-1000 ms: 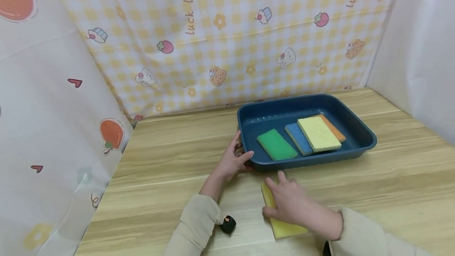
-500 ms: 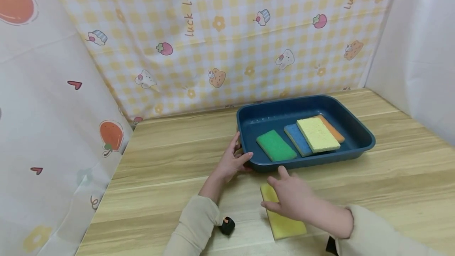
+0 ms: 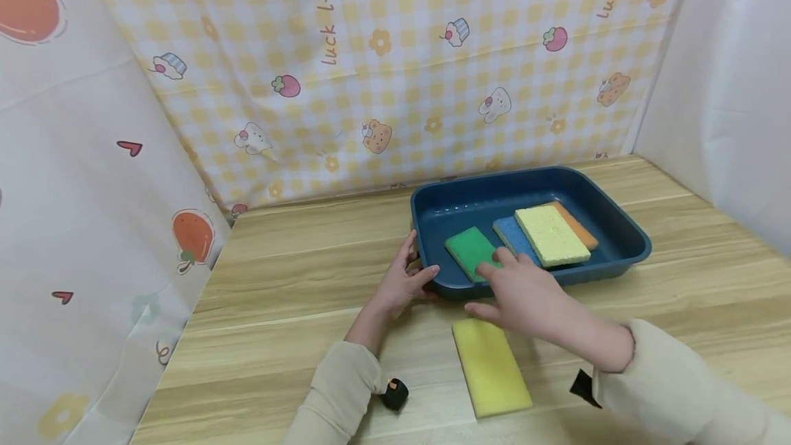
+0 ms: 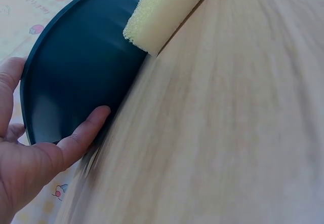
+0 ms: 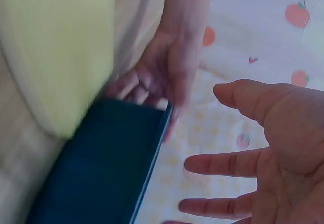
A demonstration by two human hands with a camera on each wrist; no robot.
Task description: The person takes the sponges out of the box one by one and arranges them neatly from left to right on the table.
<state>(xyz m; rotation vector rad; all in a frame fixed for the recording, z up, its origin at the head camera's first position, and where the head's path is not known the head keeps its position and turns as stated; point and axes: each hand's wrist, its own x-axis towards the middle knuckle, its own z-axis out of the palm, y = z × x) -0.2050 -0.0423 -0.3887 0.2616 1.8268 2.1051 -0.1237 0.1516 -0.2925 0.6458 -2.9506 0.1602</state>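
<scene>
A dark blue baking pan [image 3: 488, 196] holds several sponges. A green sponge [image 3: 465, 248] lies at its left. Beside it a blue sponge [image 3: 509, 233] and an orange sponge [image 3: 579, 228] are partly covered by a pale yellow sponge [image 3: 552, 235]. My left hand [image 3: 403, 280] grips the pan's front left corner, thumb on the front side and fingers along the left side. On the table in front of the pan lies a yellow sponge [image 3: 492, 371]. My right hand [image 3: 525, 292], fingers spread and nothing held, hovers over the pan's front edge, overlapping the green sponge.
The wood-grain table [image 3: 296, 273] extends left and right of the pan. A yellow checked cloth [image 3: 346, 95] hangs behind, with white cloth sides at left and right. A small black object [image 3: 395, 394] sits at the left sleeve.
My right hand has left the yellow sponge and moved forward to above the pan's front edge. The yellow sponge stays on the table, and my left hand has kept its grip on the corner.
</scene>
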